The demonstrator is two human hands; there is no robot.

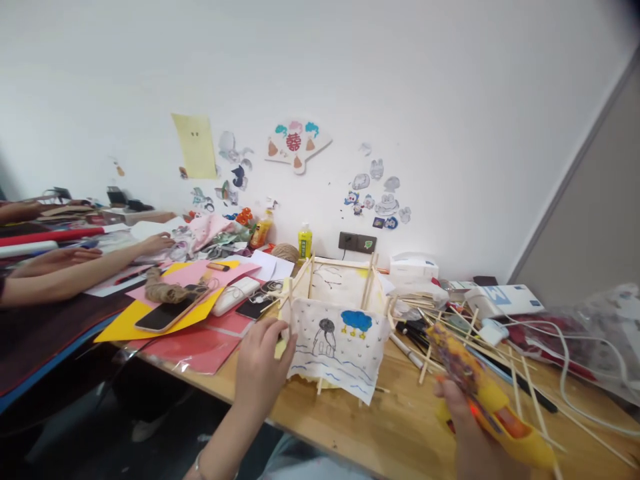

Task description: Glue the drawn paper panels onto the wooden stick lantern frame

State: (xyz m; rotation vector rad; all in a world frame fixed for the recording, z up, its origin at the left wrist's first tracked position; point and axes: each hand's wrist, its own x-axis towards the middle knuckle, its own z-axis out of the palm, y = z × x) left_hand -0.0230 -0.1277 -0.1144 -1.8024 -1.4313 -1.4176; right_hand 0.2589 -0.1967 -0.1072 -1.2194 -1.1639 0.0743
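A box-like frame of wooden sticks (367, 283) stands on the table, with white drawn-on paper (340, 347) covering its front. The drawing shows a dark-topped figure, a blue cloud and wavy blue lines. My left hand (263, 363) is at the frame's left front edge, fingers bent round the paper's edge and a stick there. On the right, above the table, my right hand (465, 427) grips a yellow glue gun (490, 400), its nozzle pointing up and left, apart from the frame. A small red light shows on the gun.
Loose sticks, pens and a white cable (565, 360) lie at right, near a white box (507, 299). Left are a phone (165, 315), twine (163, 288) and coloured paper (200, 350). Another person's arms (85, 267) reach in from the left. Bottles (305, 243) stand by the wall.
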